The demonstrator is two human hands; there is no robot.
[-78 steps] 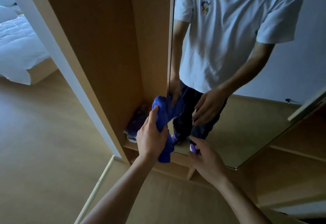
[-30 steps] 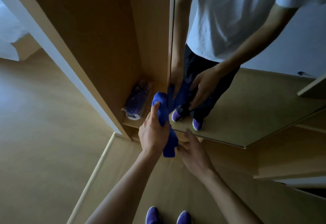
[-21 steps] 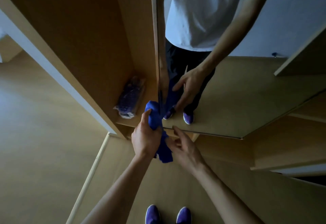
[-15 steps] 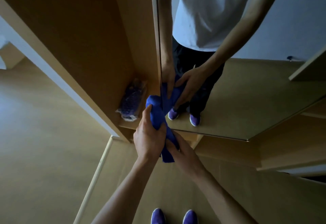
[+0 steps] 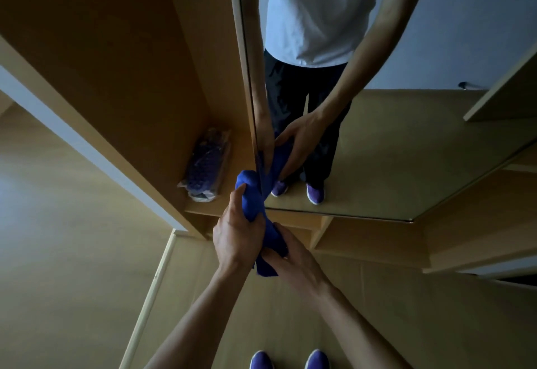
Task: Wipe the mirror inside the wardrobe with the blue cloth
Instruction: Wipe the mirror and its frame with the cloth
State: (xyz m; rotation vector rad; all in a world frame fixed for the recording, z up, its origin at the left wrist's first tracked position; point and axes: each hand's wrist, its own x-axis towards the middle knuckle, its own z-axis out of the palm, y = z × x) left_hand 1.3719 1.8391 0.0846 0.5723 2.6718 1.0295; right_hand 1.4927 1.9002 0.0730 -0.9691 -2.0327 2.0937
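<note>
Head view: a wooden floor (image 5: 72,252) at 9 o'clock, a brown wardrobe (image 5: 116,49), and a big mirror (image 5: 406,150) at 2 o'clock. The left hand (image 5: 235,238) squeezes the blue cloth (image 5: 252,197), which pokes out at its 12 o'clock, touching the mirror's edge. The right hand (image 5: 293,258) holds the cloth's bottom end.

It was a room in a home — an open light-wood wardrobe (image 5: 116,63) with a tall mirror (image 5: 406,150) inside, a plastic-wrapped bundle (image 5: 206,165) shelved left of the mirror, pale wood floor (image 5: 58,281) below it.
</note>
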